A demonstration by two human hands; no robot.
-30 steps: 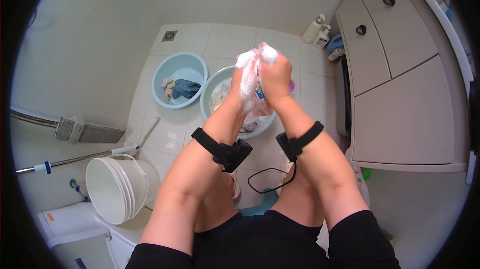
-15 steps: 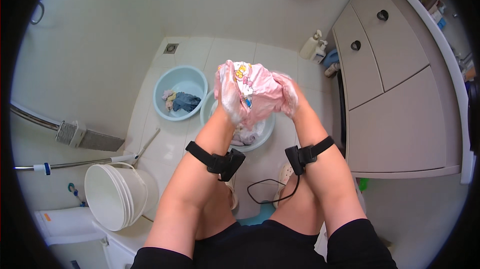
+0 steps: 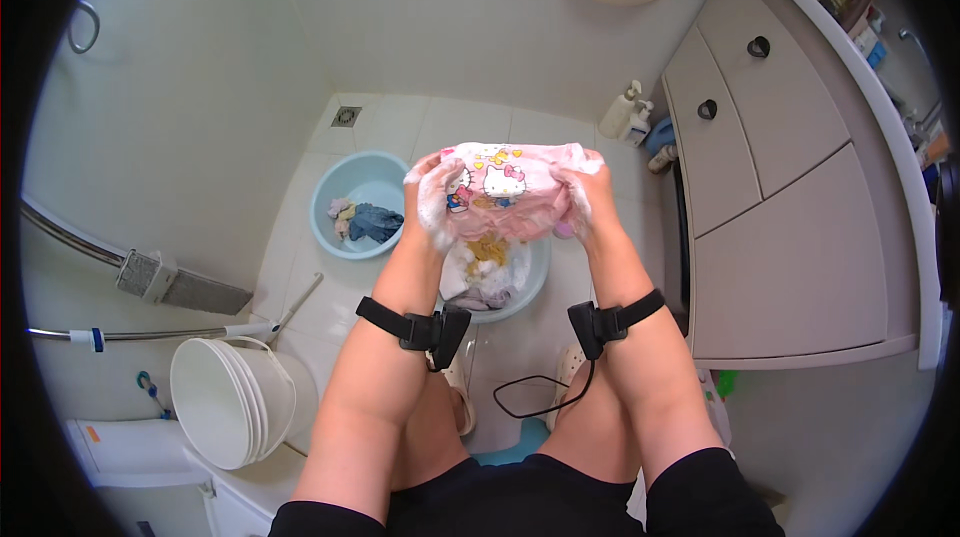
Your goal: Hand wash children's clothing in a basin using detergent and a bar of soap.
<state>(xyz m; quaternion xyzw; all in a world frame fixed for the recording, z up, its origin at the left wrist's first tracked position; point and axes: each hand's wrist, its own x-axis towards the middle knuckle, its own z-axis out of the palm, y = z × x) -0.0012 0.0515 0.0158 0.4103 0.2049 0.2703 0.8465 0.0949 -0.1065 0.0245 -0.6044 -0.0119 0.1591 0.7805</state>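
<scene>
A wet pink garment (image 3: 525, 205) with cartoon prints is stretched between my two hands, above a light blue basin (image 3: 540, 277). My left hand (image 3: 430, 202) is closed on its left side, with white suds over the fingers. On the opposite side my right hand (image 3: 590, 187) grips the fabric, also covered in suds. The garment's exact kind cannot be made out. Under it, the basin holds foam, a mustard-yellow cloth (image 3: 488, 250) and greyish laundry (image 3: 482, 298). The garment and my hands hide the basin's far part.
Another blue basin (image 3: 328, 182) with a dark blue cloth (image 3: 376, 223) stands to the left. A white bucket (image 3: 215, 402) and a flat mop (image 3: 185, 287) are at the lower left. Pump bottles (image 3: 620, 109) stand by the grey cabinet (image 3: 800, 247) on the right.
My hands have spread the bunched garment wider and flatter, moving slightly down in the picture. More of its print shows, and the yellow cloth in the basin has come into view.
</scene>
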